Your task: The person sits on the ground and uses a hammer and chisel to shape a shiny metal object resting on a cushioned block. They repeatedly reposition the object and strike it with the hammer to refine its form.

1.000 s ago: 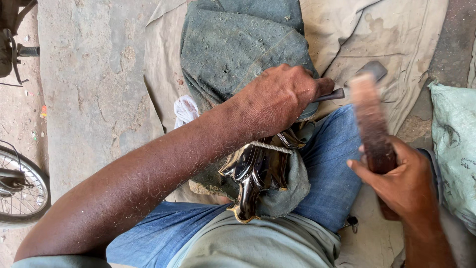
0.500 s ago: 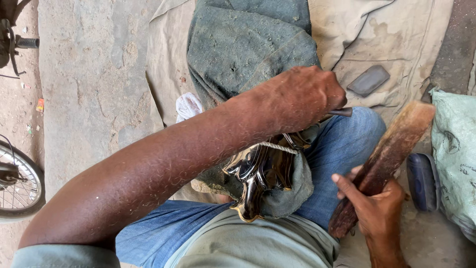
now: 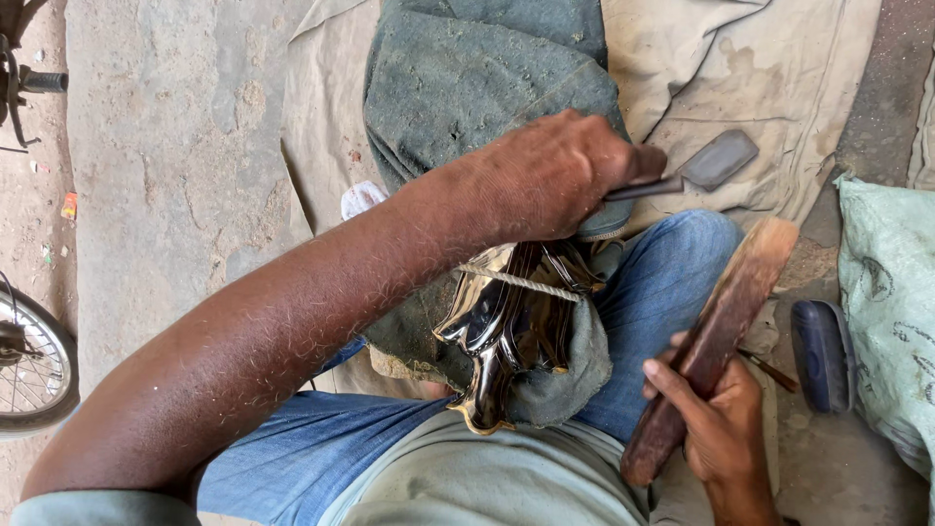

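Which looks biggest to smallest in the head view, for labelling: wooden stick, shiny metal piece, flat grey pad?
1. Wooden stick, though nearness to the camera may inflate it.
2. Shiny metal piece, partly covered by cloth.
3. Flat grey pad.

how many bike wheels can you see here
1: a bicycle wheel at the left edge, low in the frame, cut off by the border. A dark bike part shows at the top left corner; any other wheel lies outside the view.
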{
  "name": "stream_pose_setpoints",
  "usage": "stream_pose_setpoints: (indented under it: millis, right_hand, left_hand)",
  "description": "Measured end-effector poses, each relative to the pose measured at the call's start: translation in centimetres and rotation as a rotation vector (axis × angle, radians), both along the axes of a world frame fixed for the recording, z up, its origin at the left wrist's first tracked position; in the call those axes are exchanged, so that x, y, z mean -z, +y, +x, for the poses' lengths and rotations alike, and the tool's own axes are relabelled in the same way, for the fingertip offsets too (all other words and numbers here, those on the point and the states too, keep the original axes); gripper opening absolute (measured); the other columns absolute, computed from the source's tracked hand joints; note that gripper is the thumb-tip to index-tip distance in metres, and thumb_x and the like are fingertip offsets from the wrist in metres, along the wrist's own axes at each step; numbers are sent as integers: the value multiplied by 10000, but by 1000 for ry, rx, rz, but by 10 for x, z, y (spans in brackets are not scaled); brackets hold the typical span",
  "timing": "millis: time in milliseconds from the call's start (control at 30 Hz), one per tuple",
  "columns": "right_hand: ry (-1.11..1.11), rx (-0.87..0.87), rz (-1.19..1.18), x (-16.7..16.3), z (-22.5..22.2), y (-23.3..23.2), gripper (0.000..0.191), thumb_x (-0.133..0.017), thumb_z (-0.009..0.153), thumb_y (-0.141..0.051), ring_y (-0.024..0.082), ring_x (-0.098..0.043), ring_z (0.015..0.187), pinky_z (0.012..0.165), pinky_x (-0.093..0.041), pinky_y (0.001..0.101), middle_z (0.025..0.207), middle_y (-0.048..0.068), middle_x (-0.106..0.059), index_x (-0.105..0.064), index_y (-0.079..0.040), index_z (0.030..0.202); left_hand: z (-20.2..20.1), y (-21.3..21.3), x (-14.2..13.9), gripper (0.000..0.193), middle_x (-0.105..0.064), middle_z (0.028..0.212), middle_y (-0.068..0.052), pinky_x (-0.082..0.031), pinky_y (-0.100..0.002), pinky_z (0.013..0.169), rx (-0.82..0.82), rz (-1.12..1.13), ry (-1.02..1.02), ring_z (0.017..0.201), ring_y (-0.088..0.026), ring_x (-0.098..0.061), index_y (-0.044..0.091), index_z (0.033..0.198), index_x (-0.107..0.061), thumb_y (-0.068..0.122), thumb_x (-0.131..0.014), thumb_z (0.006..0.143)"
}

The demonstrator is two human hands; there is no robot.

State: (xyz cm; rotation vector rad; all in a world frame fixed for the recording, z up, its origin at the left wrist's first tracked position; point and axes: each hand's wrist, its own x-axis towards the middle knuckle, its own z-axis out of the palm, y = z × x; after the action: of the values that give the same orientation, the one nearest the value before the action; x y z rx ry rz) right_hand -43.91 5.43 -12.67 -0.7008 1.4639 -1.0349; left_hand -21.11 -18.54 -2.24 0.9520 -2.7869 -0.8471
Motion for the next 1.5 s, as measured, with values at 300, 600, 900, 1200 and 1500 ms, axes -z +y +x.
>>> stream_pose_setpoints:
  millis: [300,600,900,1200,1500]
  right_hand:
    - [377,-126,-199,-24,8,-16,665,-770,827,58,174,-683,844,735,-600,326,962,114,-675,-466,24,1418]
    - [657,-80,-242,-49,-3,-37,461,-823,891,23,146,-693,881,779,-599,293,1039,112,-706,-586,66,1284]
    - [893,-524,-377,-119,-35,-120,651,-803,791,48,182,-704,897,799,-600,336,1034,160,-710,-587,51,1405]
    - [1011,-537,-296,-129,-41,-153,619,-778,791,28,220,-689,788,685,-570,335,939,147,-687,-583,33,1379]
    - [1118,-703,43,-102,-75,-150,268,-748,965,-190,296,-653,563,547,-577,393,688,158,-621,-606,12,1068]
  left_hand:
    - [7,-3,-14,426,-764,947,-170,-609,-453,759,82,-28,53,893,-323,-764,176,1350,-634,21,-537,966]
    - [21,5,-13,428,-739,950,-149,-649,-339,753,38,26,62,815,-230,-768,181,1401,-611,-22,-424,1074]
    - [38,29,-3,452,-724,1001,-187,-618,-448,773,-255,2,310,878,-353,-750,64,1360,-594,2,-605,913]
    - [49,46,3,458,-702,1155,-193,-610,-449,862,-394,7,477,983,-379,-726,67,1400,-553,33,-672,959]
    - [55,41,11,404,-703,1193,-183,-602,-461,876,-324,-5,461,998,-376,-731,95,1416,-555,98,-649,1023]
